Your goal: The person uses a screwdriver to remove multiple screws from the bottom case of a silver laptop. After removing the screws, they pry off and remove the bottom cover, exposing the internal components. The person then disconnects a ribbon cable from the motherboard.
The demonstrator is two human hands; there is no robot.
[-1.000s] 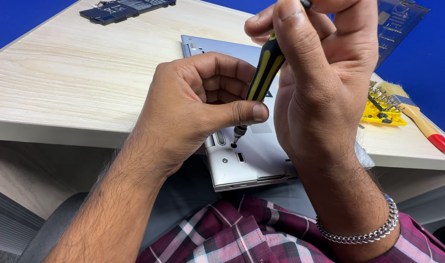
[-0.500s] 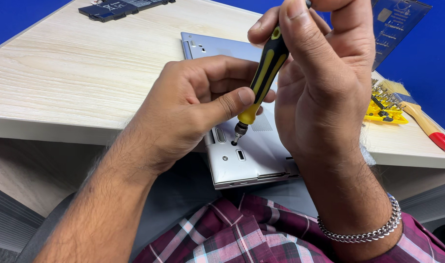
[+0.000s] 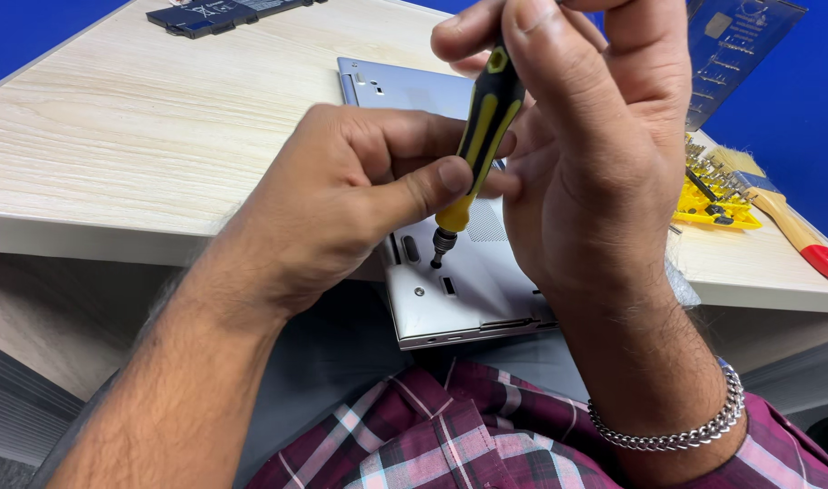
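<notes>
Dark panel: lying flat at the far left corner of the tabletop, well apart from the hands; it is looking like a slim, hard, dark blue slab.
Tabletop: showing a pale wood-grain surface with a thick light edge, carrying everything here.
Left hand: curling into a loose fist beside the screwdriver, its thumb pressing against the lower handle, probably to be steadying the tip over the case.
Laptop base: lying bottom-up on the tabletop, its near corner overhanging the edge toward the person; smooth silver metal, with small slots, a round screw and a fine vent mesh showing.
Screwdriver: standing nearly upright, leaning slightly, between the two hands; black and yellow plastic handle, short metal shaft, tip hanging just above or touching the case near a slot, and I cannot tell which.
Right hand: its fingers pinching the top of the handle, likely for twirling it; a silver chain bracelet is circling the wrist.
Bit tray: sitting at the right, a yellow plastic holder bristling with small metal bits.
Brush: lying beside the tray, with pale bristles, wooden handle and red tip.
</notes>
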